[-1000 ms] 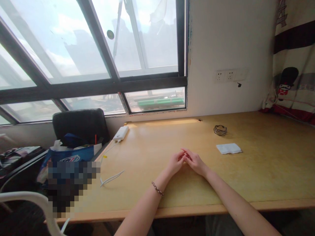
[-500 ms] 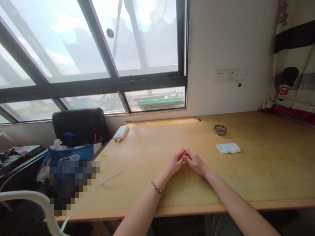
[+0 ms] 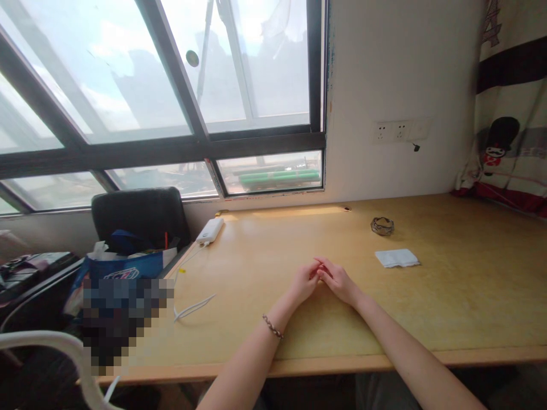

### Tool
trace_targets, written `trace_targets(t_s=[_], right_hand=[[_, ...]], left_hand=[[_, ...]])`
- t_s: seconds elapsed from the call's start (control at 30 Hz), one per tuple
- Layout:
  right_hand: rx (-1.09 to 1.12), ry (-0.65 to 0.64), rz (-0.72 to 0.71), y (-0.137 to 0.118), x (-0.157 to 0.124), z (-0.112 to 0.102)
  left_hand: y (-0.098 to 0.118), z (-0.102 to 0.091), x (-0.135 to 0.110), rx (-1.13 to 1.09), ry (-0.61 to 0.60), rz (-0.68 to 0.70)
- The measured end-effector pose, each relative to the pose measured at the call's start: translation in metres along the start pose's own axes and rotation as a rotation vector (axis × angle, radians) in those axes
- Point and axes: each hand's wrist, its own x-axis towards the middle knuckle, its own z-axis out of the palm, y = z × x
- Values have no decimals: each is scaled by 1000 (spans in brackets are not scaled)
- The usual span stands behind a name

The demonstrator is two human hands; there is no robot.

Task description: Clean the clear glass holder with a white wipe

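Both my hands rest together on the wooden desk, near its middle. My left hand, with a braided bracelet on its wrist, has its fingers curled and meets the fingertips of my right hand. The right hand's fingers are curled in the same way. A tiny reddish bit shows where the fingertips meet; I cannot make out what it is. A folded white tissue lies to the right of the hands, and a small dark ring-shaped object sits behind it.
A white power bank with a white cable lies at the desk's left side. A black chair with a blue bag stands left of the desk. Windows and a wall with sockets lie behind; a patterned curtain hangs at right.
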Motion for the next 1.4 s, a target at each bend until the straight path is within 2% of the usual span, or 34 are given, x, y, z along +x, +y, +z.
trace_targets(t_s=[0.8,1.2,1.4], right_hand=[[-17,11,23,4,1,1],[-13,9,4,4,0,0],[-10,8,6,3,0,-1]], left_hand=[[-4,0,-1,73,-29,60],[2,0,-2,2,-16,-8],[-1,1,-2,1,-38,14]])
